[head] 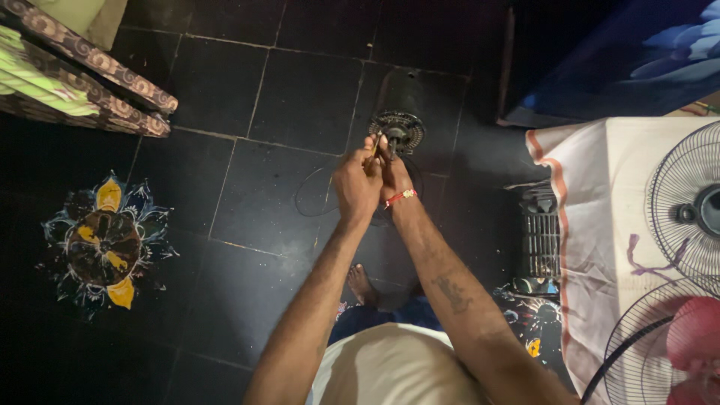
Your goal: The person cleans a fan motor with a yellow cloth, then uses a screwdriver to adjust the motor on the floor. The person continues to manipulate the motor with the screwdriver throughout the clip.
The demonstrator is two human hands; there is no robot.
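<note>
Both hands, left hand and right hand, grip fan motor.

A home: dark tiled floor with painted floral pattern, patterned cushions, cloth-covered bed.

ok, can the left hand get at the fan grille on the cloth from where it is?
Probably not without letting go: the left hand is at the fan motor, and the grille lies far right, past the right arm.
</note>
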